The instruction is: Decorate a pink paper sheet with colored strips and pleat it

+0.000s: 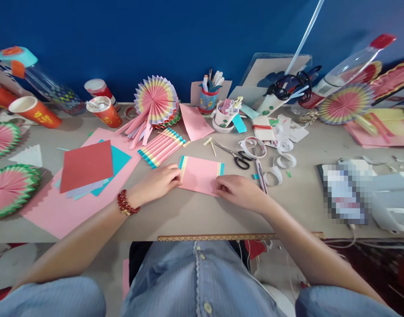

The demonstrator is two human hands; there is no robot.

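Note:
A pink paper [200, 175] with yellow and blue bands at both side edges lies on the grey table in front of me. My left hand [165, 179], a beaded bracelet on its wrist, pinches the paper's left edge. At the lower right corner, the curled fingers of my right hand [233, 188] grip the same paper. Just behind and to the left rests a pleated pink strip [162, 147] with blue and yellow ends. Black-handled scissors [236, 156] lie behind my right hand, beside a roll of white tape [253, 147].
Coloured sheets [86, 167] lie on a large pink sheet at the left. Paper fans [155, 101], paper cups [104, 111] and a pen holder [208, 100] line the back by the blue wall. A utility knife [261, 176] and a phone [343, 193] are at the right.

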